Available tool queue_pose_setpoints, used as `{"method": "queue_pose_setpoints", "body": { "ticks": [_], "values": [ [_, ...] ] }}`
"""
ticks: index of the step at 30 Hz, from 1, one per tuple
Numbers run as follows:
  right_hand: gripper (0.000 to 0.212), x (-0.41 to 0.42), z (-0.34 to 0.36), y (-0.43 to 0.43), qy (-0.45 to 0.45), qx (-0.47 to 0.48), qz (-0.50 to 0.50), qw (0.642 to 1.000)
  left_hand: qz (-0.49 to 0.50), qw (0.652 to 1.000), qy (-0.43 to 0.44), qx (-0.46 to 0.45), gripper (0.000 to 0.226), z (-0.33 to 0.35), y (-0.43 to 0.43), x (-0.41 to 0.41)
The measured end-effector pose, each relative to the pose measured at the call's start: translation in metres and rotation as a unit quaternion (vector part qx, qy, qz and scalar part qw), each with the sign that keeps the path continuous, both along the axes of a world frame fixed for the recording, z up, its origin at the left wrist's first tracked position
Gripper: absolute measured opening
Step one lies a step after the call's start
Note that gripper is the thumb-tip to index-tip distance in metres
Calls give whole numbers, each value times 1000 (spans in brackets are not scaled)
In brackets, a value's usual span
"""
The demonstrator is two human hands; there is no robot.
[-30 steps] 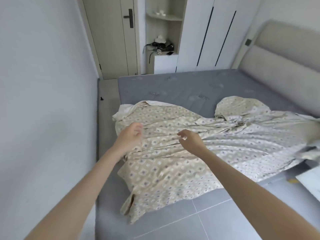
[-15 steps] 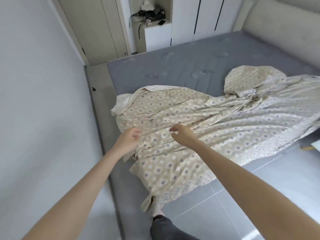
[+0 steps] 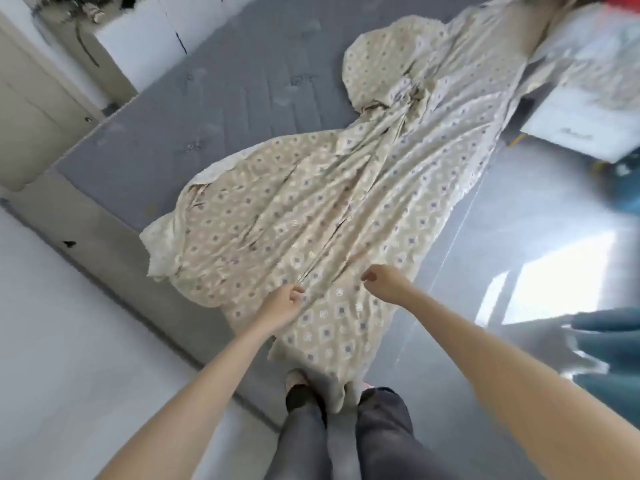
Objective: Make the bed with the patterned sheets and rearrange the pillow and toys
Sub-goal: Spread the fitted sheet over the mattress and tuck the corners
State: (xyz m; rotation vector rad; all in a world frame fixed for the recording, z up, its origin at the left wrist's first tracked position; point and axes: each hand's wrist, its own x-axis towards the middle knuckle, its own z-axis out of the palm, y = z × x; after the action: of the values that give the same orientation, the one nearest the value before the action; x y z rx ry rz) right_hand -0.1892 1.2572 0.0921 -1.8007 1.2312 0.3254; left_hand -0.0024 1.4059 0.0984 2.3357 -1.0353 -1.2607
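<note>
**What there is, by number**

One patterned sheet (image 3: 311, 220) and one grey mattress (image 3: 207, 109). Two hands: a left hand (image 3: 280, 308) and a right hand (image 3: 384, 284). Two legs in dark trousers, a left leg (image 3: 304, 441) and a right leg (image 3: 388, 438), with one foot (image 3: 294, 375) plainly showing. One white cabinet (image 3: 138, 39) and one white box (image 3: 585, 133), both blurred. The blue shapes at the right edge are too smeared to count.

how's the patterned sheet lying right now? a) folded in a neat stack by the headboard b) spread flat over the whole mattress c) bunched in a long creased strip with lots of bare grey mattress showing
c: the patterned sheet runs in a creased diagonal strip, with the grey mattress bare beside it.
</note>
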Motion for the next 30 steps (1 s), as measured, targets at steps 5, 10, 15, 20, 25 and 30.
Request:
{"method": "queue_pose_setpoints", "body": {
  "ticks": [5,10,15,20,25,30],
  "values": [
    [36,-37,-9,14,27,10,-115,993,-101,995,17,6,29,-8,-36,0],
    [35,-69,-18,25,39,26,-204,978,-178,983,33,24,26,-17,-77,-21],
    [34,-90,-29,36,22,43,-269,962,-234,971,21,41,28,-33,-102,-49],
    [31,-102,-58,65,22,94,-327,940,-318,945,6,76,30,-60,-109,-67],
    [33,-87,-95,106,29,120,-395,910,-421,899,-58,103,36,-99,-115,-55],
    [34,-52,-139,149,47,146,-495,855,-449,878,-81,146,47,-140,-121,-26]
  ]
}}
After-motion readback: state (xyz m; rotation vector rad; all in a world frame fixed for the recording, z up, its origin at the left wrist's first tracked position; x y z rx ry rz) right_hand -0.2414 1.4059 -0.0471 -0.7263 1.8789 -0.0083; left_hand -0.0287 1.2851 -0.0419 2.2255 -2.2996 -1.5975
